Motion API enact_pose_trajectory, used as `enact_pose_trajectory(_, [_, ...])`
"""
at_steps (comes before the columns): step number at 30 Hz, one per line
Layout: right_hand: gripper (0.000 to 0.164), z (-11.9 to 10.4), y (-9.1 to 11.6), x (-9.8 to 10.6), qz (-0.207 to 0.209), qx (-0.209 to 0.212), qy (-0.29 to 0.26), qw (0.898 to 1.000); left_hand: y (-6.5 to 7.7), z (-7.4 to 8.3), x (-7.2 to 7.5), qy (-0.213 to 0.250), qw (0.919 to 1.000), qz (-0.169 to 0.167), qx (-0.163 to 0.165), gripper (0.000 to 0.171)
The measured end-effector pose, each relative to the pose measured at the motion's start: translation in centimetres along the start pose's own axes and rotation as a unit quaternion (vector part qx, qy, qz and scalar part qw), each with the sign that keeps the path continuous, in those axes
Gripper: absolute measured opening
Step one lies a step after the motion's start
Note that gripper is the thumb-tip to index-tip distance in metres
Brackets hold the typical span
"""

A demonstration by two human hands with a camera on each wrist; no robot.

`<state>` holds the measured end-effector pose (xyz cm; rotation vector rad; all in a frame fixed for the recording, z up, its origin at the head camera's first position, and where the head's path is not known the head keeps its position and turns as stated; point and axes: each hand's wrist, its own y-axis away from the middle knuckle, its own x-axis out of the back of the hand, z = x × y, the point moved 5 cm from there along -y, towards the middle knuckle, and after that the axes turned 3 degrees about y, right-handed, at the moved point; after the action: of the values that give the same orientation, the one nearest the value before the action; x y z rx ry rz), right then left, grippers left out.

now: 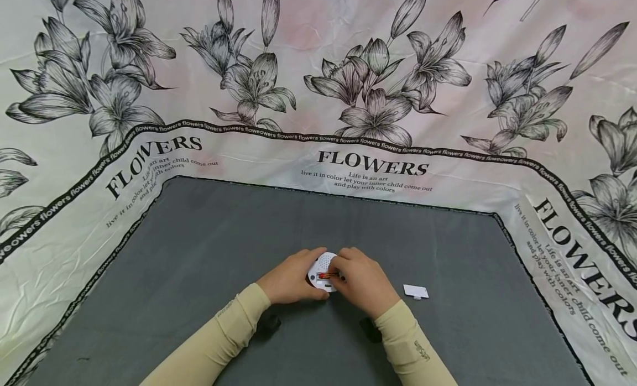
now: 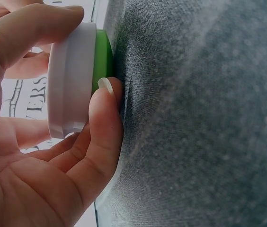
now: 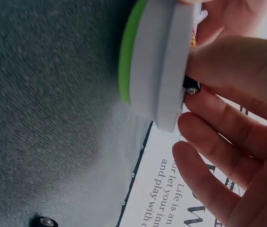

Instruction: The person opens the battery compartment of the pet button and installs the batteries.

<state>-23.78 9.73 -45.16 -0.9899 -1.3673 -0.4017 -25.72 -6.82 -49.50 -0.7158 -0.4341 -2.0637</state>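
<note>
A white cloth printed with grey lilies and the word FLOWERS [image 1: 373, 166] covers the far side and both flanks of the scene, framing a dark grey mat [image 1: 209, 248] that fills the middle.

At the near centre of the mat, the left hand [image 1: 291, 278] curls its fingers and thumb around the rim of a small round white device [image 1: 320, 271]. The disc lies flat, its green face [image 2: 103, 59] pressed down against the mat and its white back turned up toward the head camera. Being round, it has no long axis of its own.

The right hand [image 1: 360, 281] meets it from the other side, fingertips pinching a red battery [image 1: 327, 275] that lies across the open slot in the back; the battery's length runs left to right. Its dark end with a metal tip [image 3: 191, 88] shows at the disc's edge.

A small white cover [image 1: 415, 291] lies flat on the mat, apart to the right of the right hand.
</note>
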Motion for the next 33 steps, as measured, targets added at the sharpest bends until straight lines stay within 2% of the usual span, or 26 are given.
enact_pose_trajectory(6, [0.017,0.7,0.2,0.0,-0.012,-0.03,-0.015,0.999,-0.1,0.0,-0.1,-0.003,1.0,0.003,0.004,0.1])
enact_pose_trajectory(16, [0.017,1.5,0.6,0.1,-0.042,-0.074,-0.086,0.993,-0.1,0.1,0.0,-0.014,0.9998,0.009,0.012,0.102])
enact_pose_trajectory(26, [0.014,1.1,0.3,-0.2,-0.047,-0.082,-0.093,0.991,-0.1,0.0,-0.1,-0.008,0.9998,0.011,0.017,0.102])
enact_pose_trajectory(33, [0.012,1.1,0.2,0.0,-0.029,-0.073,-0.081,0.994,-0.1,0.2,-0.1,-0.005,0.9996,0.012,0.023,0.104])
